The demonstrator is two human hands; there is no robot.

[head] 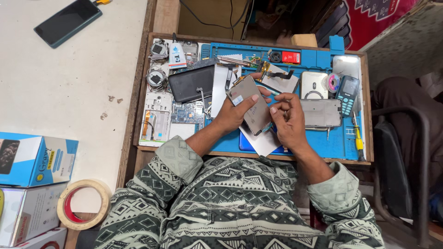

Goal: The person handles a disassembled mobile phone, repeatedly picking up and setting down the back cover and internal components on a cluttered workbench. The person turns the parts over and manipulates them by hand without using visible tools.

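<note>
Well to the left of the left hand (233, 113), a dark smartphone with a black screen (68, 21) lies at the white surface's far edge. Nearer, at lower left, a blue-and-white rectangular cardboard box (34, 160) sits atop a white box (25, 212). Right of the right hand (288, 122) lies a small teal keypad phone with a dark screen (347, 94); beyond it, a red patterned banner (376, 18).

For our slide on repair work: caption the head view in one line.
Both hands, left hand and right hand, hold a grey phone panel above a cluttered blue repair mat.
</note>
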